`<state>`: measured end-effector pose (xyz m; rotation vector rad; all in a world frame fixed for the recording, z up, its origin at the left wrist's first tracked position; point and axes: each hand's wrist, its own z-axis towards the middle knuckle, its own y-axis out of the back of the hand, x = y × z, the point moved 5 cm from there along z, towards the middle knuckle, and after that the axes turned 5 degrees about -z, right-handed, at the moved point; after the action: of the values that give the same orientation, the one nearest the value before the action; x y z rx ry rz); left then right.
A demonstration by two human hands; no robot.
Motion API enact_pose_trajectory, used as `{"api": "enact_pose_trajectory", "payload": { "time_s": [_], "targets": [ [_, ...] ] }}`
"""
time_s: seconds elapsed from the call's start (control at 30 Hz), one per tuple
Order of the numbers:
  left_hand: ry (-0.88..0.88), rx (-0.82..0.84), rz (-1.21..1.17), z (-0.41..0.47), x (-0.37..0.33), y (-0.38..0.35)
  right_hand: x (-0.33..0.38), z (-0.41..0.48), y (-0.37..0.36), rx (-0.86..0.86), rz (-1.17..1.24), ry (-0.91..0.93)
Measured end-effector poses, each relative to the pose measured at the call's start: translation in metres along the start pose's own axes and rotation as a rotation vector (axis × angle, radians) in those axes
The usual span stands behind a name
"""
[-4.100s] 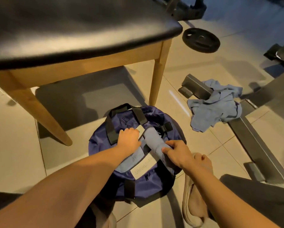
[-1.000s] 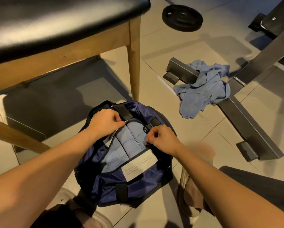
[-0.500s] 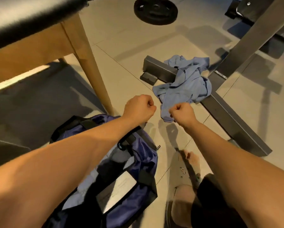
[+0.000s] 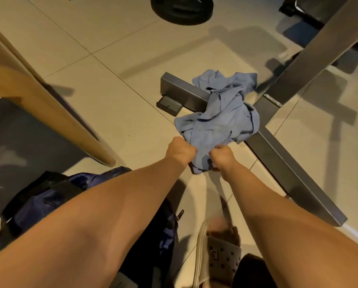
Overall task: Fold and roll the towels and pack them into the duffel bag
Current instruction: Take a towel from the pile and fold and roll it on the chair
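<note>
A crumpled light blue towel lies on the tiled floor, draped over a grey metal beam. My left hand grips the towel's near edge on the left. My right hand grips the same edge a little to the right, and the cloth hangs between the two fists. The navy duffel bag with black straps sits at the lower left, mostly hidden under my left forearm.
A grey metal bench frame crosses the floor under and right of the towel. A wooden table leg stands to the left, above the bag. A black weight plate lies at the top. My slippered foot is below.
Both hands left the duffel bag, moved up and right across the floor, and took hold of the crumpled towel's near edge. The view has shifted toward the towel.
</note>
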<state>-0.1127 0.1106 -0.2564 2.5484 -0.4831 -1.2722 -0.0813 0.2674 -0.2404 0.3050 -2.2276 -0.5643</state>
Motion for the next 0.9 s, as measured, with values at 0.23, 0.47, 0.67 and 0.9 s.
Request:
{"api": "enact_pose_trajectory", "payload": {
  "time_s": [0.23, 0.47, 0.67, 0.9],
  "targets": [
    [-0.434, -0.134, 0.231, -0.074, -0.079, 0.095, 0.071, -0.035, 0.044, -0.283, 0.016, 0.193],
    [-0.884, -0.229, 0.558, -0.18, -0.191, 0.177, 0.219, -0.12, 0.084, 0.012, -0.182, 0.66],
    [-0.965, -0.291, 0.587, -0.243, -0.251, 0.226, 0.3, -0.201, 0.099, 0.266, -0.349, 0.758],
    [-0.843, -0.408, 0.504, -0.268, -0.286, 0.261, 0.327, -0.226, 0.145, 0.116, -0.337, 0.832]
  ]
}}
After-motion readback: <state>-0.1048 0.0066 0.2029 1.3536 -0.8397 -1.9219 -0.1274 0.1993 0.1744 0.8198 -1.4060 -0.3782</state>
